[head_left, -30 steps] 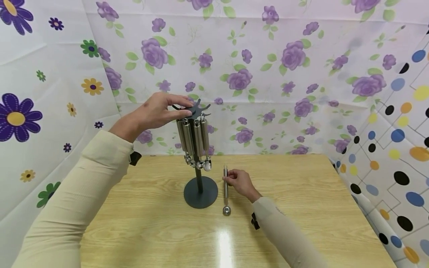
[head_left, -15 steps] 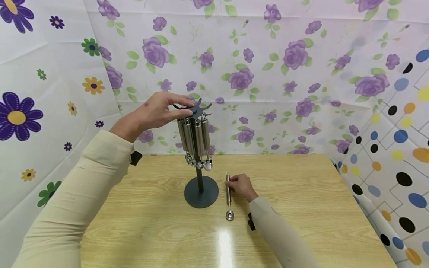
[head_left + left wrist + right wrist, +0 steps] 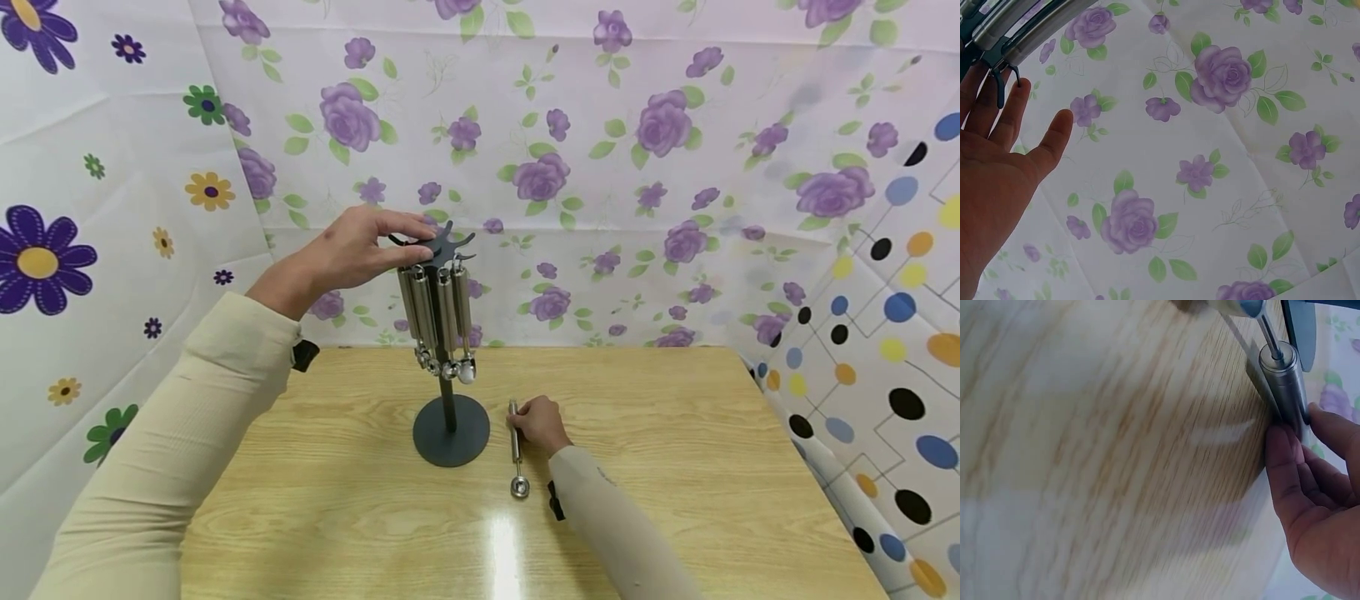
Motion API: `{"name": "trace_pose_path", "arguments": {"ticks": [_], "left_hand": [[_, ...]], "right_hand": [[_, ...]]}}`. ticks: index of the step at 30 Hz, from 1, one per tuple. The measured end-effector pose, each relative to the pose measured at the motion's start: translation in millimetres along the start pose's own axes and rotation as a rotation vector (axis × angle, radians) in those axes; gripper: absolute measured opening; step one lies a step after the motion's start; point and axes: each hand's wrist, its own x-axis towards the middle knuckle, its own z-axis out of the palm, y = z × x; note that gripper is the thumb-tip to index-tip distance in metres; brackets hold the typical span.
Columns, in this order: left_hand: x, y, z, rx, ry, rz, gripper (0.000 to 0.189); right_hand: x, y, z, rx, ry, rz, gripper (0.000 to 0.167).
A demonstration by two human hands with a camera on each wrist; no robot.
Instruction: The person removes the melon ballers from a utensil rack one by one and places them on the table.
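A dark grey utensil stand (image 3: 446, 408) with a round base and curved hooks stands upright on the table. Several steel utensils (image 3: 444, 312) with tube handles hang from its hooks, their small heads pointing down. My left hand (image 3: 358, 247) grips the stand's top, thumb in front and fingers over the hub; the left wrist view shows its fingers among the hooks (image 3: 999, 81). Right of the base, my right hand (image 3: 542, 421) pinches the handle of a small steel scoop (image 3: 516, 446) between thumb and fingertips. The scoop's round bowl points toward me, close over the wood (image 3: 1116, 425).
The wooden table (image 3: 637, 392) runs back to a purple-flowered cloth (image 3: 570, 108). More printed cloth hangs at the left side (image 3: 127, 292), and a dotted cloth (image 3: 900, 358) hangs at the right. Bright glare lies on the table's front part.
My right hand has moved toward me and slightly right, bringing the scoop lower in the head view. My left hand stays on the top of the stand.
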Motion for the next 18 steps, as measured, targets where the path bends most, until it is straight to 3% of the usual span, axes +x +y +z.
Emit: {"name": "trace_pose_path", "arguments": {"ticks": [4,6,12,18], "left_hand": [[2.2,0.3,0.6,-0.001,-0.002,0.001,0.033],[3.2,0.3,1.1,-0.003,-0.004,0.001,0.033],[3.6,0.6,-0.5,0.006,-0.009,0.017,0.03],[6.4,0.9,-4.5,0.045,-0.012,0.067,0.028]], "right_hand": [[0.1,-2.5,-7.4,-0.004,-0.005,-0.003,0.022],[0.6,-7.9,-15.5,0.013,0.0,-0.044,0.024],[-0.5,-49.6,-55.9,0.12,0.034,-0.292,0.039],[-14.5,-102.4,-93.5,0.266,-0.049,-0.482,0.043]]}}
